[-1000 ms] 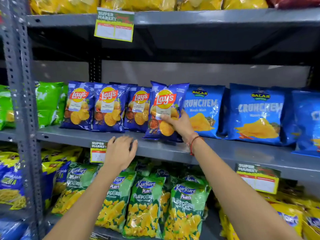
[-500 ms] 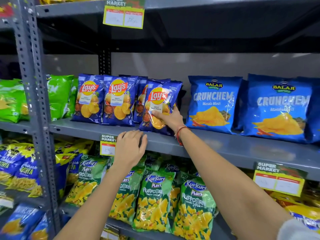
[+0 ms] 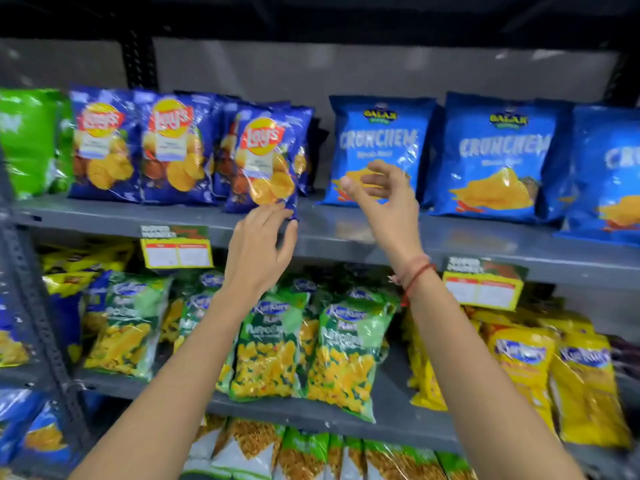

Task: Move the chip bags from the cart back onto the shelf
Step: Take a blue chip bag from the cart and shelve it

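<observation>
Above your left hand: the blue Lay's bag (image 3: 268, 164) stands upright on the grey shelf (image 3: 346, 230), rightmost of the Lay's row.
Your left hand (image 3: 258, 247): fingers spread, fingertips touching that bag's bottom edge, not gripping.
Your right hand (image 3: 381, 192): loosely curled, holding nothing, raised before a Crunchem bag (image 3: 379, 133).
Below your wrists: green Kurkure Puffcorn bags (image 3: 266, 348).

Bright overhead light, glare on glossy packets, overall motion blur, edges bowed.
</observation>
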`<state>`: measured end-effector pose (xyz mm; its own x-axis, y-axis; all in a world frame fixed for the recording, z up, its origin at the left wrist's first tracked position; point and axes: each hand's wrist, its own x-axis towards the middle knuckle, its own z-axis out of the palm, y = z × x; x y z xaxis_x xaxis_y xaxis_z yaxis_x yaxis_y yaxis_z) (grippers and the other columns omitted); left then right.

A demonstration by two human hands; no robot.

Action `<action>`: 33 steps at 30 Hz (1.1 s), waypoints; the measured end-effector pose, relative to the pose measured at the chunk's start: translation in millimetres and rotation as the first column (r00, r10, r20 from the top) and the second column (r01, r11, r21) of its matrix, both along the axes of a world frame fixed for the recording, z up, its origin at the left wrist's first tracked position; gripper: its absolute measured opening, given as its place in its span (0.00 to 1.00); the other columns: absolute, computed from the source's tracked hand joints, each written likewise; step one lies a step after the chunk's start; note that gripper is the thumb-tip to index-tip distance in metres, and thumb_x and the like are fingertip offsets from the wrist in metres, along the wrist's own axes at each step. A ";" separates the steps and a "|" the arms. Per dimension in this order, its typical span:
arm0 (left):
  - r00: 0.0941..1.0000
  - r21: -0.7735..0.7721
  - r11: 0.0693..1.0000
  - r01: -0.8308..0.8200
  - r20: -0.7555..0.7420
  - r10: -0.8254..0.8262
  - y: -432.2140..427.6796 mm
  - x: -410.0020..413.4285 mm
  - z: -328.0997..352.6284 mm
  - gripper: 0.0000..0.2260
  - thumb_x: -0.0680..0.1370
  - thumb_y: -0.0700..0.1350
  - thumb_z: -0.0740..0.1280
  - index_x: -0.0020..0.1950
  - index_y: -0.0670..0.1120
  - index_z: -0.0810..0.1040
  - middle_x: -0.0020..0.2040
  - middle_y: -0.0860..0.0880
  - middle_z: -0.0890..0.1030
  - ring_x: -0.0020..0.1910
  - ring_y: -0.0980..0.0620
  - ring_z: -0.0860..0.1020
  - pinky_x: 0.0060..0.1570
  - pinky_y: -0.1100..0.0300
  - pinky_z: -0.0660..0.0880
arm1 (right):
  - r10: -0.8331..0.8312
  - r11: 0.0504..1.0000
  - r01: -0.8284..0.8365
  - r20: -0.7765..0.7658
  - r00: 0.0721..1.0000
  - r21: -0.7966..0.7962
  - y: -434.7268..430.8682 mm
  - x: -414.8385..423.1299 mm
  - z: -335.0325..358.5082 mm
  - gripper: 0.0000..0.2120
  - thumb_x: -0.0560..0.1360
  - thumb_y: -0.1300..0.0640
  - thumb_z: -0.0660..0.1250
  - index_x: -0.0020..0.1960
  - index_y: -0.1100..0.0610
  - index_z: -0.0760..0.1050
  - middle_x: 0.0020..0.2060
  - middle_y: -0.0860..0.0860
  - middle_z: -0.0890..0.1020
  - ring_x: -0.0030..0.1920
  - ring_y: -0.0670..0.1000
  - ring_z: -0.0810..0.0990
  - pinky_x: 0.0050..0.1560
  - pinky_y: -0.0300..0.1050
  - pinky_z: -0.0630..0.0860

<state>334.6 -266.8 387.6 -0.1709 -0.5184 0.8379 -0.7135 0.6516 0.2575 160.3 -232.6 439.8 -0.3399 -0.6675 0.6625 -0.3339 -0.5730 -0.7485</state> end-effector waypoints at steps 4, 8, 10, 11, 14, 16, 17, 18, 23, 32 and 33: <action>0.978 -0.041 0.978 0.202 -0.042 -0.204 31.5 -64.7 -20.3 0.14 0.78 0.46 0.60 0.57 0.39 0.78 0.60 0.42 0.79 0.62 0.45 0.75 0.64 0.53 0.68 | -0.154 0.986 0.157 0.053 0.987 -0.061 71.8 -53.4 -32.9 0.14 0.70 0.53 0.74 0.53 0.53 0.75 0.46 0.50 0.81 0.43 0.41 0.79 0.48 0.32 0.75; 0.906 -0.070 0.904 0.421 -0.017 -0.423 74.9 -136.0 -56.7 0.13 0.77 0.43 0.61 0.55 0.38 0.79 0.59 0.41 0.80 0.61 0.43 0.76 0.64 0.53 0.68 | -0.310 0.951 0.308 0.097 0.946 0.033 139.2 -109.8 -83.6 0.10 0.71 0.55 0.73 0.51 0.53 0.75 0.43 0.48 0.81 0.40 0.36 0.78 0.42 0.30 0.75; 0.855 -0.053 0.854 0.518 -0.004 -0.519 95.3 -168.7 -76.8 0.12 0.77 0.42 0.62 0.55 0.37 0.79 0.60 0.39 0.79 0.60 0.43 0.76 0.64 0.51 0.70 | -0.398 0.915 0.389 0.096 0.912 0.105 166.4 -134.1 -113.0 0.10 0.72 0.57 0.73 0.51 0.55 0.75 0.41 0.48 0.80 0.38 0.34 0.78 0.41 0.27 0.73; 0.811 -0.036 0.810 0.585 -0.001 -0.585 106.8 -192.2 -90.0 0.12 0.77 0.42 0.62 0.55 0.37 0.79 0.60 0.39 0.79 0.60 0.42 0.76 0.63 0.50 0.70 | -0.468 0.877 0.449 0.096 0.879 0.171 184.7 -151.9 -132.1 0.10 0.72 0.57 0.73 0.51 0.55 0.76 0.41 0.48 0.80 0.37 0.34 0.77 0.40 0.26 0.73; 0.746 0.033 0.746 0.665 0.019 -0.666 130.3 -232.9 -124.5 0.12 0.77 0.43 0.61 0.55 0.38 0.78 0.60 0.40 0.79 0.60 0.43 0.76 0.62 0.53 0.69 | -0.579 0.783 0.534 0.060 0.813 0.320 223.3 -180.2 -183.5 0.13 0.72 0.55 0.73 0.53 0.59 0.77 0.44 0.52 0.81 0.40 0.40 0.78 0.42 0.28 0.73; 0.662 0.113 0.659 0.743 0.021 -0.750 148.8 -272.8 -158.2 0.11 0.77 0.43 0.62 0.54 0.39 0.78 0.58 0.40 0.80 0.59 0.44 0.75 0.61 0.55 0.68 | -0.676 0.672 0.600 0.028 0.737 0.434 257.3 -205.2 -227.9 0.13 0.72 0.57 0.73 0.53 0.61 0.76 0.44 0.54 0.81 0.38 0.40 0.78 0.42 0.30 0.73; 0.626 0.181 0.619 0.764 0.021 -0.779 160.0 -289.6 -177.6 0.11 0.77 0.43 0.62 0.54 0.39 0.78 0.57 0.39 0.80 0.58 0.44 0.76 0.60 0.55 0.68 | -0.716 0.613 0.621 0.011 0.698 0.488 274.6 -215.0 -250.6 0.13 0.72 0.59 0.73 0.54 0.62 0.76 0.43 0.55 0.81 0.37 0.39 0.77 0.42 0.29 0.74; 0.588 0.256 0.573 0.779 0.022 -0.809 170.5 -304.3 -197.8 0.11 0.76 0.43 0.63 0.54 0.38 0.78 0.56 0.39 0.80 0.57 0.42 0.77 0.59 0.54 0.69 | -0.751 0.553 0.630 -0.002 0.660 0.546 291.0 -223.5 -273.4 0.13 0.72 0.60 0.72 0.54 0.63 0.76 0.43 0.56 0.81 0.37 0.40 0.77 0.41 0.29 0.74; 0.416 0.628 0.367 0.686 0.075 -0.906 212.4 -356.1 -301.7 0.14 0.75 0.45 0.63 0.57 0.38 0.77 0.55 0.38 0.80 0.55 0.41 0.78 0.58 0.52 0.71 | -0.840 0.330 0.464 0.031 0.542 0.822 359.9 -252.7 -380.9 0.18 0.73 0.61 0.71 0.59 0.67 0.72 0.47 0.61 0.79 0.44 0.53 0.78 0.40 0.34 0.73; 0.316 0.983 0.180 0.025 0.163 -0.935 223.7 -430.0 -437.1 0.30 0.76 0.47 0.66 0.73 0.41 0.57 0.73 0.37 0.60 0.72 0.40 0.60 0.69 0.52 0.58 | -0.904 0.168 -0.056 0.176 0.390 0.984 389.4 -258.2 -540.1 0.36 0.71 0.46 0.72 0.71 0.64 0.64 0.61 0.59 0.75 0.62 0.60 0.75 0.60 0.53 0.71; 0.334 0.984 0.172 -0.045 0.177 -0.926 218.5 -440.2 -448.4 0.33 0.75 0.49 0.67 0.74 0.42 0.54 0.75 0.37 0.58 0.73 0.40 0.58 0.70 0.50 0.58 | -0.910 0.184 -0.089 0.204 0.362 0.979 385.8 -260.1 -554.0 0.38 0.72 0.46 0.71 0.72 0.64 0.61 0.61 0.58 0.75 0.62 0.60 0.74 0.59 0.54 0.71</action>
<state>-105.6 -48.2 -60.9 -0.8224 -0.2129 -0.5275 -0.5103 0.6858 0.5189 -99.8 153.2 -114.2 -0.6785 -0.0605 -0.7321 0.6248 0.4766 -0.6185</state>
